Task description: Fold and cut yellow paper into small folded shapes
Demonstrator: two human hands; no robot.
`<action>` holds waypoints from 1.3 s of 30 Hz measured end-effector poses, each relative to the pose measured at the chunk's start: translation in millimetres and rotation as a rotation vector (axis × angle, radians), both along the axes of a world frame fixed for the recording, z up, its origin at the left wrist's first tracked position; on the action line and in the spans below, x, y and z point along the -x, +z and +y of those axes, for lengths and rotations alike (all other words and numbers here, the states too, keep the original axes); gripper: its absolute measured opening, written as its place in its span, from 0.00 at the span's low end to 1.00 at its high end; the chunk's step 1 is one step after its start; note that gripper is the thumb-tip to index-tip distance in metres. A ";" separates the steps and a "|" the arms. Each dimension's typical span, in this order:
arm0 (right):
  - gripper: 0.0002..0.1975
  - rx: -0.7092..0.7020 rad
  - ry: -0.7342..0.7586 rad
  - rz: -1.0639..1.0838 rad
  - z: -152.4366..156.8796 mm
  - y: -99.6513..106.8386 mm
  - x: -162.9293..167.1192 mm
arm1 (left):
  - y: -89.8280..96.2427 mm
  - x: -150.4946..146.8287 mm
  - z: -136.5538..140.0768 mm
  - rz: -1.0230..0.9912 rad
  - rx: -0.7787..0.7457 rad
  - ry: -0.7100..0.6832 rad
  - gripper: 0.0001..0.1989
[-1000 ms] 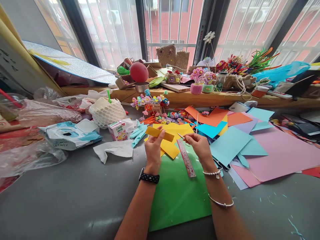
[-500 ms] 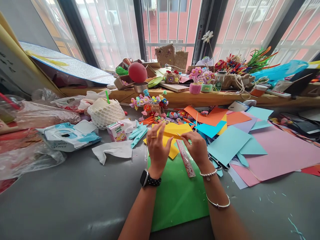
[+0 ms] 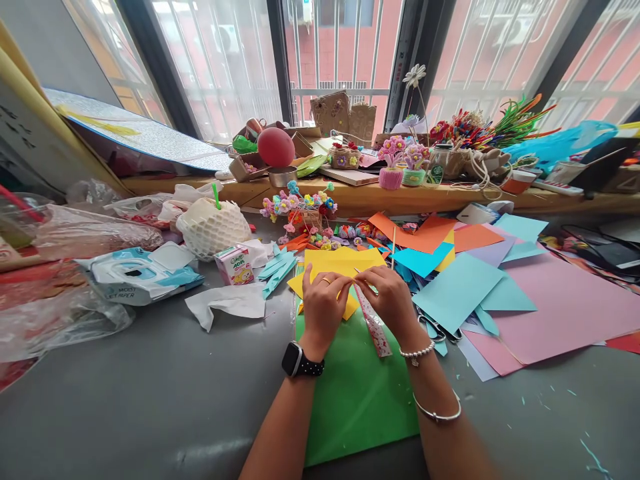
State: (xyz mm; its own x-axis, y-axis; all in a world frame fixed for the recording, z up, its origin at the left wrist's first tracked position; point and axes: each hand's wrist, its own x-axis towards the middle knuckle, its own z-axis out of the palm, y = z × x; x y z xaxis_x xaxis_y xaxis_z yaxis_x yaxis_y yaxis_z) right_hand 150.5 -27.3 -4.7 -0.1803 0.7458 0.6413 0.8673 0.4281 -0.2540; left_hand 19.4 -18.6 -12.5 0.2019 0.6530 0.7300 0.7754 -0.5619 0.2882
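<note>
My left hand (image 3: 325, 310) is closed in a pinch, its thumb and fingertips meeting those of my right hand (image 3: 390, 299). Between them is a narrow yellow paper strip, now almost hidden by the fingers. A thin pointed tool (image 3: 357, 270) pokes out of my right hand; its kind is too small to tell. Under the hands, yellow paper sheets (image 3: 345, 257) lie over the far end of a green mat (image 3: 363, 407). A patterned ruler (image 3: 373, 325) slants across the mat just below my right hand.
Light blue paper (image 3: 457, 287), a large pink sheet (image 3: 565, 313) and scissors (image 3: 437, 331) lie right. Left are a tissue (image 3: 227, 303), wet wipes pack (image 3: 140, 273), small carton (image 3: 235, 265) and netted coconut (image 3: 214, 228). Paper flowers (image 3: 300, 203) stand behind.
The left hand's raised, spread fingers have come down into a pinch and closed in on the right hand. The yellow strip that showed between the hands is now mostly covered.
</note>
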 end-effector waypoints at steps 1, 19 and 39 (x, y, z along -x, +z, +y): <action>0.08 0.000 -0.010 0.005 -0.3 0.1 0.8 | 0.2 -0.3 0.0 0.000 0.002 0.004 0.07; 0.09 -0.102 -0.273 0.176 5.4 -6.2 -5.4 | 2.1 7.1 7.8 -0.046 -0.052 0.156 0.07; 0.09 0.001 -0.079 0.142 3.5 -1.2 -9.9 | -3.0 8.1 14.2 0.021 -0.044 0.002 0.11</action>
